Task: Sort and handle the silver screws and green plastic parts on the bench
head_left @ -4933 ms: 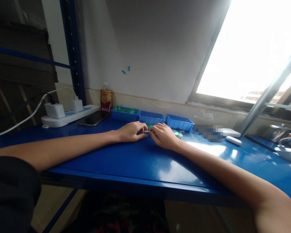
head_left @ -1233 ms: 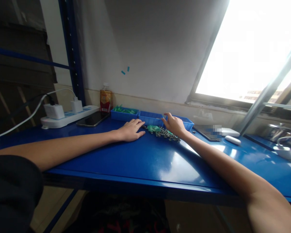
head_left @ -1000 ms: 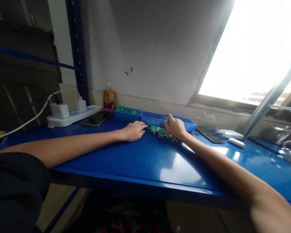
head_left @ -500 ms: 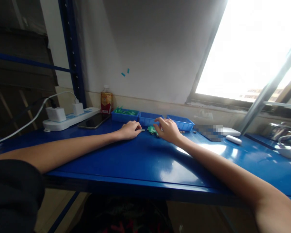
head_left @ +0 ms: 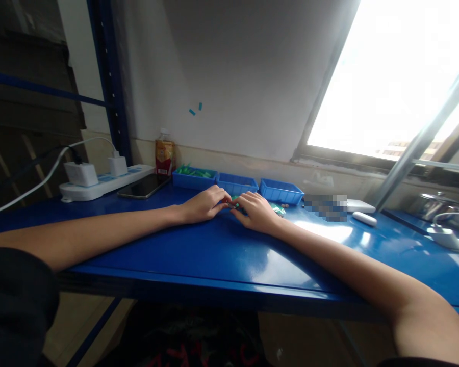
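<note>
My left hand [head_left: 208, 205] rests on the blue table, thumb and fingertips pinched on a small grey piece whose exact kind I cannot make out. My right hand [head_left: 256, 211] meets it fingertip to fingertip, closed on a small dark piece with a bit of green. Fingers hide most of both pieces. Just beyond and right of my right hand lies a small pile of green pieces [head_left: 278, 209]. Behind the hands stand a blue bin [head_left: 194, 182] with green strips in it, a middle blue bin [head_left: 237, 184] and a right blue bin [head_left: 282, 192].
At left are a white power strip [head_left: 107, 188] with plugged-in chargers, a phone [head_left: 143, 186] and a bottle [head_left: 164, 155] with a gold and red label. A white case [head_left: 364, 219] and a metal pot [head_left: 434, 205] stand at right. The wall closes off the back.
My right hand has come down and left from above the green pieces, and its fingers have closed. Its fingertips now meet those of my left hand, which still pinches the grey piece.
</note>
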`<state>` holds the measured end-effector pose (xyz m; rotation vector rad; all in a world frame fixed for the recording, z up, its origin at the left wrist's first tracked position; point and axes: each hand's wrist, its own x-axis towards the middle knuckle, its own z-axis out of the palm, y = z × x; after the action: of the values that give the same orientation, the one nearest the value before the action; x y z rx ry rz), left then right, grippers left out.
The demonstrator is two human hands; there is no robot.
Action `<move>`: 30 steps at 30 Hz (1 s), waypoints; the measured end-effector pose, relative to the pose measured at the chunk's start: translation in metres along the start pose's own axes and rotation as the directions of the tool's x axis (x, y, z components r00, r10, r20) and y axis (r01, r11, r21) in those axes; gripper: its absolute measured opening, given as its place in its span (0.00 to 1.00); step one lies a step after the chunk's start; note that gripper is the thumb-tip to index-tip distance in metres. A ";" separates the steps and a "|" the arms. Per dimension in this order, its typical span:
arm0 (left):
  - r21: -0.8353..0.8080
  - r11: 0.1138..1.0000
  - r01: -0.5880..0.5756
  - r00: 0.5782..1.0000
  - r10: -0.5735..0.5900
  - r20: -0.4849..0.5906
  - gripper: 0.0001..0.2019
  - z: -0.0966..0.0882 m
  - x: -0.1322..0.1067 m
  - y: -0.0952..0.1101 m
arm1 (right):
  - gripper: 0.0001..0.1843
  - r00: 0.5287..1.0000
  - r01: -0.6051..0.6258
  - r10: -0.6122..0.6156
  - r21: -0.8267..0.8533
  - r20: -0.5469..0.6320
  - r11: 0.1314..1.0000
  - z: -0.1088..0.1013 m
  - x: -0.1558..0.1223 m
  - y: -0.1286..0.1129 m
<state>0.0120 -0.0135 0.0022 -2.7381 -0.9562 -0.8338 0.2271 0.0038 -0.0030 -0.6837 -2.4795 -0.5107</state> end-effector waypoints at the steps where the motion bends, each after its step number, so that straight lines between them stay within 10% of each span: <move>1: 0.000 1.000 -0.009 1.000 0.009 -0.007 0.09 0.000 0.000 0.000 | 0.12 1.000 0.001 -0.001 0.000 -0.004 1.000 0.000 0.000 0.000; 30: 0.112 0.991 0.071 0.997 -0.069 -0.023 0.12 0.001 0.000 0.003 | 0.10 0.995 0.016 -0.014 0.022 -0.100 1.000 0.001 -0.001 -0.001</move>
<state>0.0141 -0.0157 0.0013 -2.6107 -1.0670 -0.7892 0.2265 0.0034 -0.0044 -0.6164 -2.3945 -0.5094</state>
